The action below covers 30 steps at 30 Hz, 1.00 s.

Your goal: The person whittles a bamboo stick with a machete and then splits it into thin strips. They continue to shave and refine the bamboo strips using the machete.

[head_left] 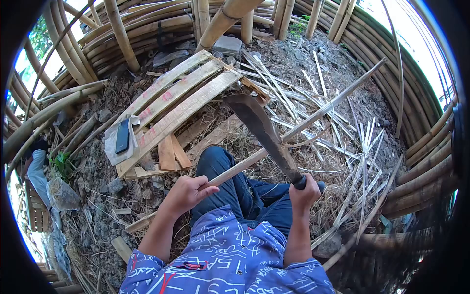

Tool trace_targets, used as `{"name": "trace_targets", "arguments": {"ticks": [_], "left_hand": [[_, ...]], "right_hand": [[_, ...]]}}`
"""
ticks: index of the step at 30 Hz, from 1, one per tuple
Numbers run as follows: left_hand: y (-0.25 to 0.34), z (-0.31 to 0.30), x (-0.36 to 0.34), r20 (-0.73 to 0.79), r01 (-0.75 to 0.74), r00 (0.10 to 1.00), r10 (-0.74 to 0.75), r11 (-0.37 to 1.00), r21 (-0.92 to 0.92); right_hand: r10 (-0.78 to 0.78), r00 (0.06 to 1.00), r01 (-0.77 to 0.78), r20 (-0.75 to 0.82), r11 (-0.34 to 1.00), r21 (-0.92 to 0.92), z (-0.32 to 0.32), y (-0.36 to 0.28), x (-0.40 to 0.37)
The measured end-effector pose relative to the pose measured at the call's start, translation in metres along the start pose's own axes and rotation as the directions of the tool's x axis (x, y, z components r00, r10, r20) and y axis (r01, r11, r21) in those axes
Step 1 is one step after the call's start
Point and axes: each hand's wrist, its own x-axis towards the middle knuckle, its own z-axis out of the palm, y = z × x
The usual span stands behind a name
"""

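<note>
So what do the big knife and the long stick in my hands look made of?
The knife blade looks like dark, dull steel, unpolished; its handle is black, material unclear. The stick looks like pale, raw split bamboo, like the strips scattered nearby.

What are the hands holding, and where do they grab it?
The left hand holds a long bamboo strip near its lower end. The right hand holds a machete by its dark handle.

Machete, strip cross centre; pallet left; bamboo wall around.
</note>
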Motion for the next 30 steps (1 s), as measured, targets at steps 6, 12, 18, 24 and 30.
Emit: {"name": "trace_targets", "arguments": {"ticks": [6,12,18,24,30], "left_hand": [[-0.004,0.002,-0.001,0.033,0.007,0.999,-0.005,0.998,-0.064],[-0.005,0.003,-0.002,0.074,0.021,0.997,-0.016,0.997,-0.075],[-0.005,0.007,-0.001,0.154,0.073,0.987,-0.050,0.986,-0.147],[-0.002,0.012,0.001,0.167,0.093,0.984,-0.066,0.983,-0.160],[-0.002,0.015,0.001,0.205,0.153,0.973,-0.111,0.967,-0.206]], "right_hand": [[-0.012,0.999,0.013,-0.036,1.000,0.004,0.005,0.007,-0.003],[0.016,1.000,-0.016,-0.018,1.000,-0.021,0.010,0.010,-0.007],[-0.022,0.998,0.020,-0.055,0.999,-0.038,0.013,0.015,-0.006],[-0.020,0.999,0.019,-0.033,0.999,-0.029,0.014,0.021,-0.007],[0.009,1.000,-0.009,-0.006,0.999,-0.033,0.014,0.023,-0.010]]}}
